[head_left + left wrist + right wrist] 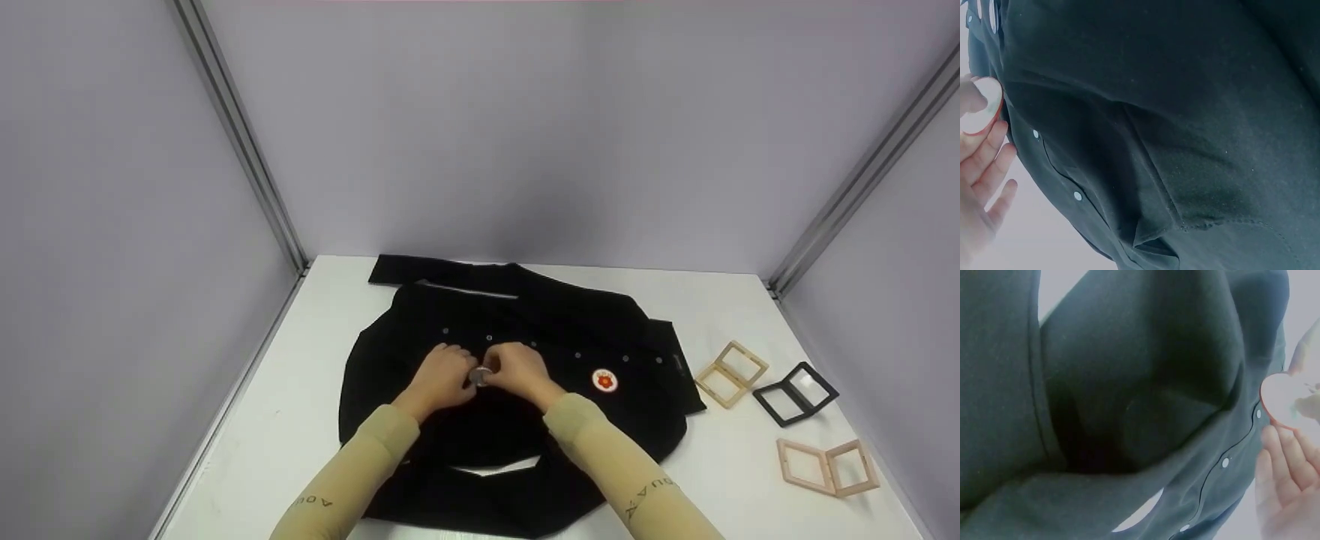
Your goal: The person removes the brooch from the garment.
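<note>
- So I had the little round patch up over the middle of the black shirt, just below the row of buttons. Wrist views showed a pale face and a reddish rim.
- Left grip: clamped on one edge, thumb across the pale face.
- Right grip: same deal on the opposite edge, thumb and fingers pinching it, so both were on the one piece.
- Doing it well, imo, meant working from the rim with thumb tips, pulling gently and keeping the disc flat. Too much force could've creased it.
- Holding it low over the cloth seemed smart too, in case it slipped. Couldn't tell if it brushed the fabric.
- Writing: dark letters ran along both my sleeves, something like "AOU" on the left one. Folds cut the rest off, so no full word or brand.
- The flower badge lying on the shirt to my right had tiny marks above the red bloom, too small to read.
- Couldn't spot any lettering on the hinged frames on the worktop.
</note>
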Demonstrator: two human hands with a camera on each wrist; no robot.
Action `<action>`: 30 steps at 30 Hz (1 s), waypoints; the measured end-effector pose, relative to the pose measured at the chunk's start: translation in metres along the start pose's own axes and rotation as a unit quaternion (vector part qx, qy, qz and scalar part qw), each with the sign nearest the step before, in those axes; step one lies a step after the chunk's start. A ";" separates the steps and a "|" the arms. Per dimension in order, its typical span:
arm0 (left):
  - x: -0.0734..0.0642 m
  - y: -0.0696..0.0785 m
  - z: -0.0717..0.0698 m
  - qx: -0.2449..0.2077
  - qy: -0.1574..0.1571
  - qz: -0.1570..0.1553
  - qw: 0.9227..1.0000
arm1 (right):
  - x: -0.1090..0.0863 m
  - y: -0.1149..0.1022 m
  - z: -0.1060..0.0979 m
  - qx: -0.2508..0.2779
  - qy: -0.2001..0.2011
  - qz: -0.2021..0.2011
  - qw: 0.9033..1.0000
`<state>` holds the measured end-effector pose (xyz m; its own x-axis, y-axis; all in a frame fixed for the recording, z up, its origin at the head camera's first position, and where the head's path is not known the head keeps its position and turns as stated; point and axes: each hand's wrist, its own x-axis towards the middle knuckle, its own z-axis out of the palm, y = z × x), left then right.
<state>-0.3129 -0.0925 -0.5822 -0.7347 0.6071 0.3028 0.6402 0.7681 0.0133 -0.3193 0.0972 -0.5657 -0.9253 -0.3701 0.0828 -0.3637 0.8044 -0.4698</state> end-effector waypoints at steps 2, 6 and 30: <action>0.002 0.001 -0.001 0.001 0.009 0.002 1.000 | 0.001 0.000 0.000 -0.011 0.004 -0.007 1.000; 0.004 0.002 -0.002 0.004 0.015 0.001 1.000 | 0.001 -0.001 0.001 -0.028 0.012 -0.016 0.999; -0.001 -0.003 0.000 0.048 0.015 0.027 0.998 | -0.008 -0.005 0.013 -0.075 0.083 -0.098 0.989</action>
<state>-0.3141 -0.0950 -0.5827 -0.6920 0.6428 0.3286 0.6532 0.7513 -0.0941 -0.3085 0.0902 -0.5753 -0.8355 -0.4547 0.3083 -0.5385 0.7893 -0.2952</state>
